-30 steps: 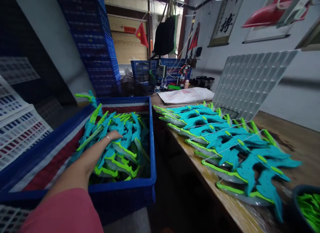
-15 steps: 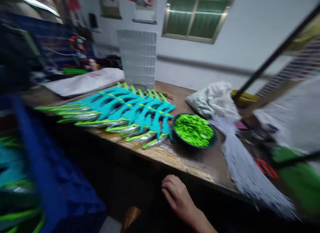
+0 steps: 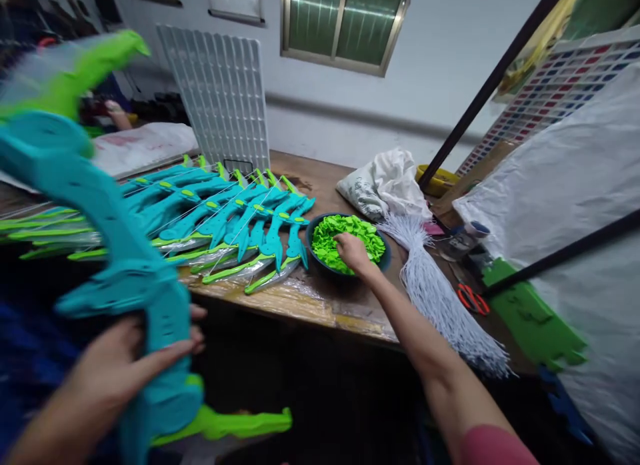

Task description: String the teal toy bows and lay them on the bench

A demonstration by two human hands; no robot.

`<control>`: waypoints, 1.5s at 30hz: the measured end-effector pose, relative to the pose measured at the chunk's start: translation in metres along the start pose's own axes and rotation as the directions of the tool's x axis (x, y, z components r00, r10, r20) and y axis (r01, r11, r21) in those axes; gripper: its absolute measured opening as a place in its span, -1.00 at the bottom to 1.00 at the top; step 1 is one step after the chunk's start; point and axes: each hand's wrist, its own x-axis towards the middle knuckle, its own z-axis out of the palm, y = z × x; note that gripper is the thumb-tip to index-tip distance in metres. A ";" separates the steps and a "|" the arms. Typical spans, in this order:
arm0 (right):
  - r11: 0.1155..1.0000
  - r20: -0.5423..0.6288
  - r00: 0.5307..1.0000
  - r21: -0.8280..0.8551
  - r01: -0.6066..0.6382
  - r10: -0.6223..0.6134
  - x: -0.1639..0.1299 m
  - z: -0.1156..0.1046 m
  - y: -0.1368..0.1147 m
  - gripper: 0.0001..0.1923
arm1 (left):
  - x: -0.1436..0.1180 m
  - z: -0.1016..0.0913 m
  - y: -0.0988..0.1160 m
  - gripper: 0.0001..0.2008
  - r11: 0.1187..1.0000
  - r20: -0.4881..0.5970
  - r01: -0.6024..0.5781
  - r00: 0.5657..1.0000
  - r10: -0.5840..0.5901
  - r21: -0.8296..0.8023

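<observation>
A teal toy bow (image 3: 115, 218) with lime-green limbs is held upright at the left, close to the camera. My left hand (image 3: 125, 358) is closed around its grip, thumb across the front. My right hand (image 3: 353, 252) reaches over the table to a dark bowl (image 3: 345, 273) of small bright-green plastic pieces (image 3: 327, 255). Its fingers are curled and pressed together at the surface of the pieces; what lies between the fingertips is hidden. Left of the bowl, several similar toy bows (image 3: 270, 232) lie overlapping in a row, some with white strings stretched across.
A bundle of white cords (image 3: 435, 298) hangs over the table's right part, below a white sack (image 3: 395, 182). Orange-handled scissors (image 3: 473, 298) and a green foam mat (image 3: 535, 318) lie further right. A ribbed translucent panel (image 3: 215, 92) leans at the back. Dark poles cross the right side.
My left hand has come into view with a toy bow raised in it. The right hand has moved from below the table edge up to the bowl. The view has turned right.
</observation>
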 end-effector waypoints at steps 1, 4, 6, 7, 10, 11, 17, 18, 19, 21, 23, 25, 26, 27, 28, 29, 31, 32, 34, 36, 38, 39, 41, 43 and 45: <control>0.999 0.048 0.999 -0.044 0.002 0.000 0.011 0.005 0.000 -0.73 | -0.002 0.015 0.001 -0.50 0.999 0.050 -0.003 0.999 0.005 -0.048; 0.989 0.164 0.986 -0.144 0.033 -0.009 0.034 0.020 -0.001 -0.68 | -0.003 0.061 0.001 -0.52 0.985 0.259 0.008 0.965 0.038 -0.175; 0.984 0.200 0.980 -0.173 0.048 -0.012 0.043 0.030 0.000 -0.68 | -0.002 0.080 -0.003 -0.52 0.977 0.358 0.051 0.934 0.026 -0.205; 0.983 0.205 0.979 -0.175 0.048 -0.011 0.045 0.033 0.001 -0.68 | -0.001 0.084 -0.007 -0.50 0.976 0.388 0.061 0.921 0.026 -0.211; 0.991 0.174 0.985 -0.135 0.017 0.007 0.046 0.039 0.005 -0.71 | 0.001 0.085 -0.017 -0.46 0.957 0.405 0.013 0.908 0.110 -0.290; 0.994 0.146 0.989 -0.107 -0.004 0.020 0.044 0.039 0.006 -0.74 | 0.002 0.084 -0.019 -0.45 0.936 0.387 -0.007 0.910 0.152 -0.352; 0.974 -0.109 0.988 0.208 -0.089 0.113 0.020 0.014 -0.005 -0.72 | 0.009 0.084 -0.020 -0.59 0.827 0.266 0.172 0.964 -0.028 -0.535; 0.957 -0.125 0.986 0.280 -0.074 0.113 0.013 0.008 -0.011 -0.72 | 0.010 0.085 -0.020 -0.59 0.825 0.258 0.187 0.965 -0.053 -0.533; 0.934 -0.129 0.986 0.354 -0.051 0.103 0.004 0.004 -0.018 -0.72 | 0.010 0.086 -0.020 -0.59 0.821 0.243 0.187 0.968 -0.061 -0.539; 0.868 -0.113 0.992 0.497 0.012 0.051 -0.016 -0.005 -0.037 -0.71 | 0.011 0.089 -0.021 -0.57 0.812 0.232 0.193 0.970 -0.073 -0.551; 0.793 -0.092 0.996 0.606 0.068 -0.015 -0.038 -0.014 -0.059 -0.69 | 0.011 0.094 -0.020 -0.56 0.805 0.216 0.178 0.974 -0.063 -0.567; 0.696 -0.098 0.991 0.705 0.135 -0.093 -0.059 -0.026 -0.081 -0.69 | 0.010 0.099 -0.017 -0.57 0.813 0.229 0.150 0.973 -0.021 -0.562; 0.640 -0.126 0.981 0.745 0.190 -0.145 -0.069 -0.033 -0.091 -0.72 | 0.010 0.102 -0.015 -0.58 0.819 0.248 0.139 0.969 0.004 -0.557; 0.590 -0.170 0.964 0.764 0.261 -0.206 -0.078 -0.042 -0.099 -0.76 | 0.009 0.105 -0.013 -0.58 0.824 0.264 0.125 0.964 0.031 -0.553; 0.556 -0.225 0.935 0.757 0.344 -0.273 -0.086 -0.052 -0.106 -0.81 | 0.007 0.108 -0.010 -0.59 0.829 0.286 0.121 0.957 0.049 -0.546; 0.544 -0.274 0.897 0.720 0.430 -0.347 -0.093 -0.061 -0.112 -0.85 | 0.006 0.111 -0.007 -0.59 0.834 0.305 0.121 0.950 0.060 -0.539; 0.592 -0.294 0.817 0.574 0.566 -0.496 -0.105 -0.077 -0.120 -0.83 | 0.003 0.116 -0.003 -0.57 0.834 0.316 0.107 0.945 0.083 -0.541; 0.622 -0.264 0.786 0.494 0.608 -0.559 -0.109 -0.082 -0.122 -0.82 | 0.001 0.119 -0.001 -0.56 0.834 0.314 0.096 0.944 0.096 -0.543; 0.658 -0.189 0.746 0.367 0.657 -0.639 -0.116 -0.088 -0.126 -0.80 | -0.002 0.122 0.003 -0.56 0.838 0.305 0.065 0.944 0.124 -0.542; 0.679 -0.192 0.739 0.300 0.671 -0.646 -0.121 -0.086 -0.130 -0.80 | -0.004 0.124 0.006 -0.59 0.849 0.299 0.033 0.942 0.149 -0.527; 0.694 -0.283 0.753 0.295 0.657 -0.594 -0.124 -0.081 -0.133 -0.77 | -0.006 0.125 0.009 -0.62 0.857 0.299 0.006 0.938 0.173 -0.515; 0.698 -0.331 0.760 0.305 0.648 -0.560 -0.126 -0.078 -0.135 -0.78 | -0.006 0.125 0.010 -0.63 0.857 0.300 -0.004 0.936 0.184 -0.515; 0.709 -0.392 0.768 0.316 0.630 -0.507 -0.128 -0.072 -0.139 -0.85 | -0.007 0.124 0.011 -0.65 0.854 0.309 -0.009 0.930 0.198 -0.520; 0.729 -0.418 0.768 0.292 0.620 -0.486 -0.131 -0.068 -0.142 -0.88 | -0.007 0.122 0.010 -0.65 0.848 0.330 0.018 0.925 0.186 -0.530; 0.736 -0.449 0.752 0.259 0.626 -0.482 -0.133 -0.065 -0.143 -0.85 | -0.006 0.120 0.006 -0.64 0.838 0.349 0.051 0.921 0.170 -0.543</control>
